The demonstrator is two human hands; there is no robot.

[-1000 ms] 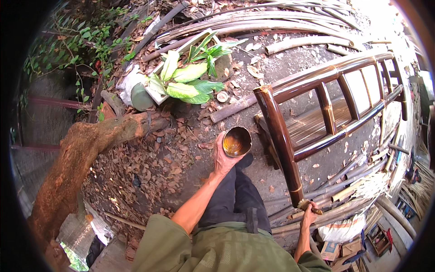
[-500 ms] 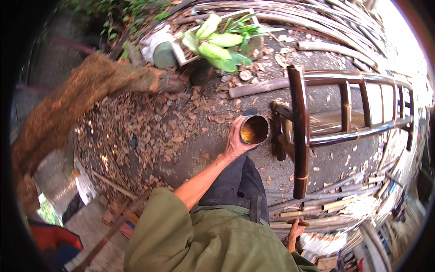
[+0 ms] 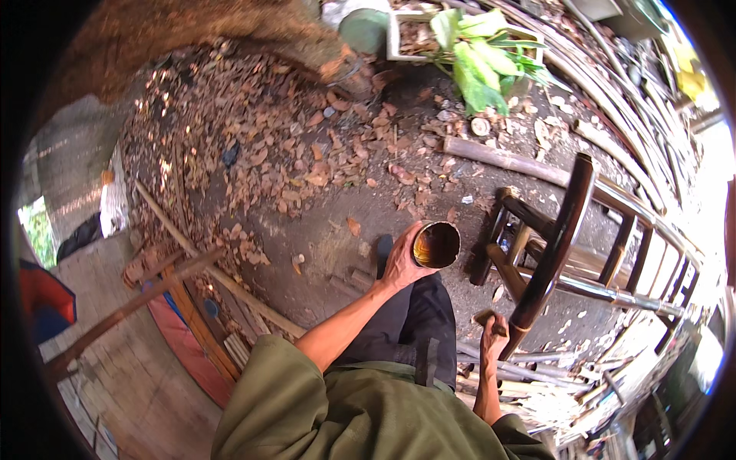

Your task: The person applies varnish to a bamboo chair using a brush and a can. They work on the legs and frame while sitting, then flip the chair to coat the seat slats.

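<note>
Left hand (image 3: 400, 262): curled round cup (image 3: 435, 247), underside hidden.
Right hand (image 3: 493, 343): gripping brush (image 3: 484, 315), bristles unclear.
Bamboo frame (image 3: 555, 253): legs partly hidden.

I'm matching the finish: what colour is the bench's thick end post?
The end post is glossy dark brown (head view).

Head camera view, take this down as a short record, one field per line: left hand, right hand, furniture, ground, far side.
Left hand: hand gripping a cup, mouth up, amber colour inside
Right hand: hand holding a small brush near the lower end of the bench post
Furniture: dark, glossy bamboo bench, on the right
Ground: bare soil with dry leaves
Far side: leafy plant by a white planter; tree trunk at upper left
</note>
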